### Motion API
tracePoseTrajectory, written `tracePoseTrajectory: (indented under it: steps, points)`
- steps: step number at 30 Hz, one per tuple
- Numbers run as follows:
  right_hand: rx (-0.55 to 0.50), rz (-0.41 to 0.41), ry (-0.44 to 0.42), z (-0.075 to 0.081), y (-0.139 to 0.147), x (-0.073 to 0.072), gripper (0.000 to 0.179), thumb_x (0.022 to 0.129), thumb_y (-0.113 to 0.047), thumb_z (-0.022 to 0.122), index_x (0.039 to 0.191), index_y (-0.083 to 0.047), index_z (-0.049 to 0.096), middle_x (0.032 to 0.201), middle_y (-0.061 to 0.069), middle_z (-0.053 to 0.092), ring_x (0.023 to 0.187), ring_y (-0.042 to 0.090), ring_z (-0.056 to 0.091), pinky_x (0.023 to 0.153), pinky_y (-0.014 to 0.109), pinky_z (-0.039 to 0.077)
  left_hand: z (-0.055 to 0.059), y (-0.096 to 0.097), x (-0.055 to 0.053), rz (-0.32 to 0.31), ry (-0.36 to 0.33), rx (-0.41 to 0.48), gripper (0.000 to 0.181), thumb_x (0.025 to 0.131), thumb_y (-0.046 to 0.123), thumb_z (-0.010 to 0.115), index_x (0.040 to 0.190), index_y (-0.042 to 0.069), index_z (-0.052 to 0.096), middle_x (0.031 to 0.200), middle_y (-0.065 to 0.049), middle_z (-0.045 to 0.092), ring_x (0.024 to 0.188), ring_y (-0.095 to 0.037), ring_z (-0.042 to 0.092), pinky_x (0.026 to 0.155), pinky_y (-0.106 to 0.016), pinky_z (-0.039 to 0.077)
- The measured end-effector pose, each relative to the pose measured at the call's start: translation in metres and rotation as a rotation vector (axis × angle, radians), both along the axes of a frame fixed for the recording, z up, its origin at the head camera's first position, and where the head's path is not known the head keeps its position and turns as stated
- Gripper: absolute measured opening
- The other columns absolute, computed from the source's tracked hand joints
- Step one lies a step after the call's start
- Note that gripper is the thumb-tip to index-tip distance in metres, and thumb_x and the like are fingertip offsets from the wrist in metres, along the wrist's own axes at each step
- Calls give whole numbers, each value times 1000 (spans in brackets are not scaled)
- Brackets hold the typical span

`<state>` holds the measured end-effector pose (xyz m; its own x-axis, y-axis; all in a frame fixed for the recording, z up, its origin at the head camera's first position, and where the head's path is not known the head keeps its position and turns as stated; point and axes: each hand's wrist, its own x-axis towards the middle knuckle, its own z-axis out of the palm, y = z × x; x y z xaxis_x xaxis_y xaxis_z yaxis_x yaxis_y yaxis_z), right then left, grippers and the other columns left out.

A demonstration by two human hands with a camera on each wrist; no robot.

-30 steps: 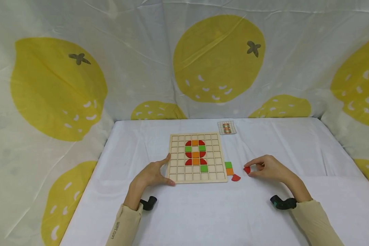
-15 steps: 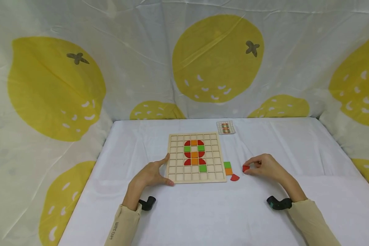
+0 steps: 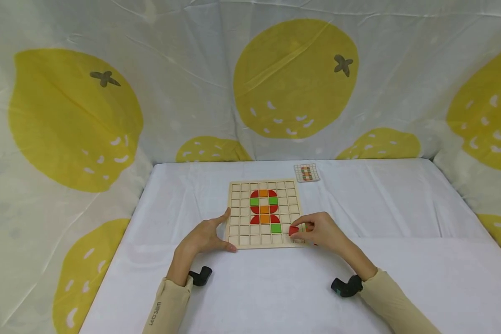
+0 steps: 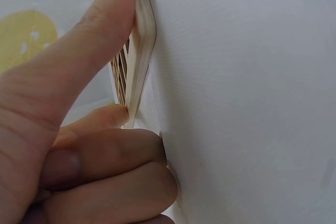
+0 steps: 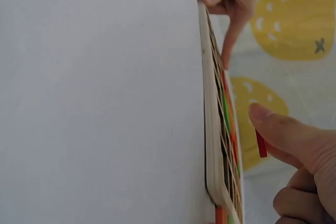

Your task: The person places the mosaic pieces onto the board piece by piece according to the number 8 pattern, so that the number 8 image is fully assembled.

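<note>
The wooden grid board (image 3: 244,240) lies on the table with red, orange and green pieces forming a figure in its cells. My left hand (image 3: 203,236) steadies its near-left corner; the thumb touches the near edge and the index fingertip the left edge, while the other fingers are curled in the left wrist view. Above the board's right part, my right hand (image 3: 323,230) pinches a red piece (image 3: 293,230) between thumb and index finger. In the right wrist view that red piece (image 5: 261,144) shows edge-on, apart from the board. The right hand hides most of the loose pieces beside the board.
A small pattern card (image 3: 306,173) with a similar coloured figure lies behind the board's far-right corner. White cloth (image 3: 267,292) covers the table, and a lemon-print curtain (image 3: 208,93) stands behind. Black cameras sit on both wrists.
My right hand has lifted the red piece from the cloth and carried it left over the board's right side, now covering most of the loose pieces. My left hand stays at the board's corner.
</note>
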<state>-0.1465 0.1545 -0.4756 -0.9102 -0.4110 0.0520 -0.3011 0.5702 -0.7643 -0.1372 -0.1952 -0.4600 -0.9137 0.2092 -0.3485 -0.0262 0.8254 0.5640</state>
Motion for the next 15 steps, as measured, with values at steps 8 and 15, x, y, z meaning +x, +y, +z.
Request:
tracePoseTrajectory:
  steps: [8, 15]
  points:
    - [19, 64, 21, -13, -31, -2, 22, 79, -29, 91, 93, -15, 81, 58, -11, 33, 59, 3, 34, 57, 19, 25, 0, -1, -1, -16, 14, 13, 122, 67, 42, 97, 165, 21, 27, 163, -19, 41, 150, -39, 42, 118, -58, 39]
    - [-10, 89, -72, -13, -26, -2, 23, 81, -27, 90, 99, -16, 82, 59, -9, 31, 59, 4, 30, 57, 20, 26, 1, -1, 0, -13, 13, 15, 122, 67, 41, 97, 165, 20, 27, 163, -20, 42, 149, -39, 43, 118, -58, 40]
